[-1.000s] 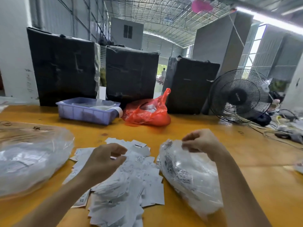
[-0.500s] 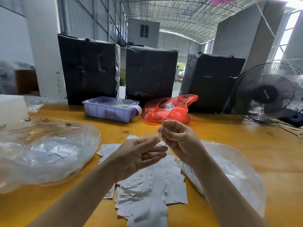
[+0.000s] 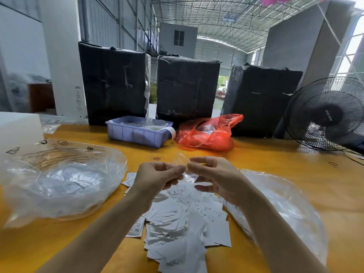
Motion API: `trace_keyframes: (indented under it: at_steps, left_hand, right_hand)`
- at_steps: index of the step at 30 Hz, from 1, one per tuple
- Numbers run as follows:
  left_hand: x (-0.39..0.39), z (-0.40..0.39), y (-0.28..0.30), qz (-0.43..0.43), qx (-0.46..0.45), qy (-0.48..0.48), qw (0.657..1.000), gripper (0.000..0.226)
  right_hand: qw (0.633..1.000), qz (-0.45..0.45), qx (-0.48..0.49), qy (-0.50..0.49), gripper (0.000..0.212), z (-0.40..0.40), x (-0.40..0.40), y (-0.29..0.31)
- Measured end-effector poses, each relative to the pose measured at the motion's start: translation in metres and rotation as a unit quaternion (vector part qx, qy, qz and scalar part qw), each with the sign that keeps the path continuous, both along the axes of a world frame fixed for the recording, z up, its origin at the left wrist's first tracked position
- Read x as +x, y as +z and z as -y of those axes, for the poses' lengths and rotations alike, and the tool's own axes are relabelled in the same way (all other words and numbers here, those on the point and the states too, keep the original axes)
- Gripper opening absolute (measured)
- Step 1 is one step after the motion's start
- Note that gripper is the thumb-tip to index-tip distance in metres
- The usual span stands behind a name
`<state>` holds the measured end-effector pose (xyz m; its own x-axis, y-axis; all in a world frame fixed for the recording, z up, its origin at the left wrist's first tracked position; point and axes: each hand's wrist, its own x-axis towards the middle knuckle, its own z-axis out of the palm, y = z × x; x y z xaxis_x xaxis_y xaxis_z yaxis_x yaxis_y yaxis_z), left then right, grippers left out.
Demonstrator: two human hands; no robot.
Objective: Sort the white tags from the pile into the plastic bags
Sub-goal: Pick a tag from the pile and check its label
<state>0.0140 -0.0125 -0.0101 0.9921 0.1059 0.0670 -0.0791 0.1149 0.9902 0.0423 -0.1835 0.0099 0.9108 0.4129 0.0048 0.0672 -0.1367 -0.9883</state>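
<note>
Clear film (image 3: 184,164) pinched between both hands (image 3: 157,177) (image 3: 214,179) above the tags (image 3: 183,223) likely needs gentle, even pulling to open.

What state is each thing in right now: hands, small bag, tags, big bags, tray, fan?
left hand: pinching small clear bag
right hand: pinching small clear bag
small clear bag: held above pile
tag pile: loose on table
left plastic bag: open, holds tags
right plastic bag: lying slack
purple tray: upright
red bag: crumpled
fan: spinning or not, cannot tell
</note>
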Motion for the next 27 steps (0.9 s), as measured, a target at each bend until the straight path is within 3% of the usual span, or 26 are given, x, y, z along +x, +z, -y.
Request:
trace_keyframes:
  at_steps: [4, 9, 11, 13, 15, 18, 22, 27]
  left_hand:
    - [0.001, -0.001, 0.001, -0.011, -0.033, -0.008, 0.999, 0.028]
    - [0.006, -0.003, -0.001, -0.018, -0.131, 0.008, 0.991, 0.027]
    - [0.007, -0.006, 0.000, -0.010, -0.154, 0.025, 0.988, 0.022]
    - [0.009, -0.010, 0.001, 0.000, -0.161, 0.042, 0.986, 0.025]
    - [0.010, -0.014, 0.001, 0.010, -0.143, 0.056, 0.988, 0.028]
    - [0.012, -0.019, -0.002, 0.015, -0.089, 0.081, 0.993, 0.022]
    - [0.014, -0.021, -0.009, 0.023, -0.013, 0.098, 0.995, 0.016]
    - [0.016, -0.020, -0.013, 0.026, 0.011, 0.094, 0.995, 0.015]
  right_hand:
    - [1.000, 0.022, -0.011, -0.008, 0.002, -0.002, -0.002, -0.004]
    - [0.998, 0.034, -0.043, 0.004, 0.003, -0.010, -0.003, -0.011]
    - [0.993, 0.071, -0.068, -0.059, 0.002, -0.013, 0.002, -0.018]
    - [0.961, 0.158, -0.182, -0.137, 0.010, -0.011, 0.011, -0.030]
    - [0.916, 0.213, -0.301, -0.158, 0.022, -0.007, 0.019, -0.045]
    - [0.884, 0.209, -0.397, -0.134, 0.030, -0.003, 0.028, -0.065]
    - [0.866, 0.170, -0.454, -0.120, 0.034, 0.000, 0.029, -0.074]
    - [0.868, 0.134, -0.463, -0.117, 0.053, 0.015, 0.032, -0.065]
